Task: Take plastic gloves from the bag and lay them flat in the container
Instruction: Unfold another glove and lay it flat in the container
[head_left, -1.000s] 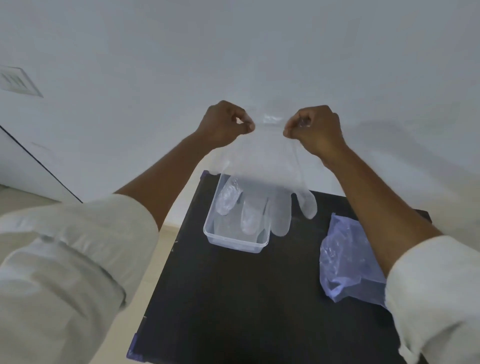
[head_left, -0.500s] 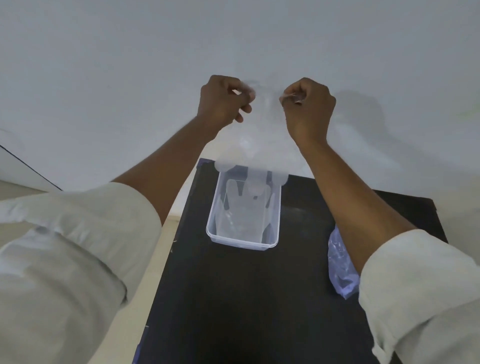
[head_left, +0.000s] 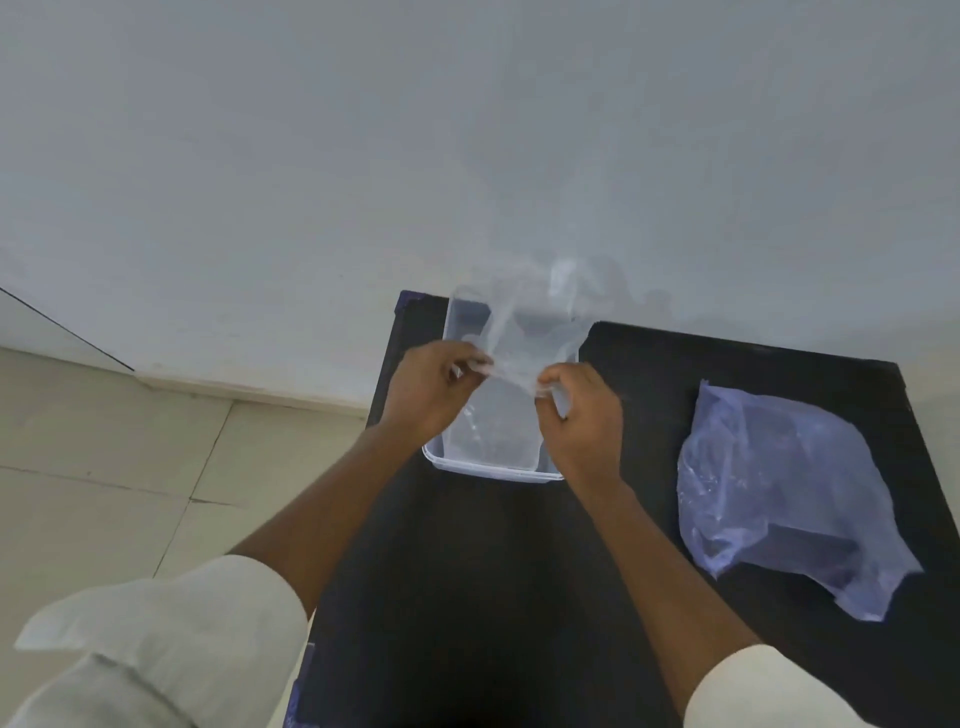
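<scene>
Both hands are lower than a second ago, when they were raised in front of the wall with the glove (head_left: 524, 332) hanging down from its cuff; now the left hand (head_left: 434, 387) and right hand (head_left: 582, 415) sit just over the container (head_left: 488, 470), pinching the cuff edge at its near half; the glove no longer dangles with its fingers pointing down, but stretches away from the hands over the far end of the container, its far part blurred; the bag (head_left: 789, 488), half hidden by the right forearm before, now shows in full on the desk (head_left: 467, 597).
</scene>
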